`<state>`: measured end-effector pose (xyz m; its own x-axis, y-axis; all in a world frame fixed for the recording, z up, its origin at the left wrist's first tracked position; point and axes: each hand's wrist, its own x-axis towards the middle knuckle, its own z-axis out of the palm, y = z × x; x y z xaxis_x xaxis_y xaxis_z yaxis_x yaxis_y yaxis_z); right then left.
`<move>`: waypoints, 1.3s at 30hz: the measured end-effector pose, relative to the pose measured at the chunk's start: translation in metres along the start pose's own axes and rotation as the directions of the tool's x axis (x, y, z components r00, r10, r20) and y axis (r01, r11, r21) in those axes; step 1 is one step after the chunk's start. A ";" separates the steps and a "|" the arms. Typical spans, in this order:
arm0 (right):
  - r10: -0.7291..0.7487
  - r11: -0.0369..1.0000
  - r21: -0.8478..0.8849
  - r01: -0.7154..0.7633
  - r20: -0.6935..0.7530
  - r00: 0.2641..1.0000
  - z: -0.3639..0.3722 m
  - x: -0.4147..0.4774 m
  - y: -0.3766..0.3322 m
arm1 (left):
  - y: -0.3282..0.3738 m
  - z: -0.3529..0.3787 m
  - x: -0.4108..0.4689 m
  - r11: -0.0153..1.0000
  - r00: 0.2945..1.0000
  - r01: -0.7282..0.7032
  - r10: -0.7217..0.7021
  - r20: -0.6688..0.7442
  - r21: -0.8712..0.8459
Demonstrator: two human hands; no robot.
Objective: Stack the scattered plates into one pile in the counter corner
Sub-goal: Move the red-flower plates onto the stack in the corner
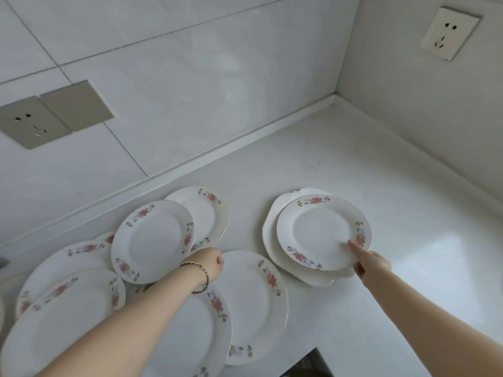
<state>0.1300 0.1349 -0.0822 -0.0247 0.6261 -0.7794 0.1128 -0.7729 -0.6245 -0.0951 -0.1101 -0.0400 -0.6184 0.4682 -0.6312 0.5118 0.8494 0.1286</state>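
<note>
Several white plates with floral rims lie scattered on the white counter (408, 213). My right hand (367, 261) grips the near edge of a floral plate (321, 229), thumb on top; this plate rests on a plain scalloped white plate (272, 240). My left hand (209, 263), with a bracelet on the wrist, holds the right edge of a tilted floral plate (152, 240), fingers hidden beneath it. Behind that lies another plate (204, 210). More plates overlap at the left (62, 303) and in front (253, 303). The counter corner (334, 97) is at the back right.
Tiled walls rise behind and to the right of the counter. Wall sockets sit at the left (27, 123) and upper right (449, 32). A dark gap (307, 365) marks the counter's front edge at the bottom.
</note>
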 end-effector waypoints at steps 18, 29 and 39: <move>-0.218 0.596 -0.786 0.165 0.039 0.975 0.011 0.006 0.002 | 0.011 0.011 0.007 0.996 0.996 -0.031 0.038 0.079 -0.081; -0.260 0.364 -0.905 0.223 0.131 0.957 0.012 -0.003 0.002 | 0.001 0.029 -0.001 0.907 0.993 0.061 -0.014 0.114 -0.417; 0.009 -0.228 -0.780 0.583 0.597 0.802 0.094 -0.061 0.040 | -0.085 0.023 -0.033 0.401 0.922 0.304 -0.352 0.161 -0.864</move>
<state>0.0430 0.0566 -0.0643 -0.6118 0.4339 -0.6613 0.7347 0.6216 -0.2719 -0.1047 -0.2030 -0.0475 -0.6548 0.0931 -0.7500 -0.4978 0.6936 0.5207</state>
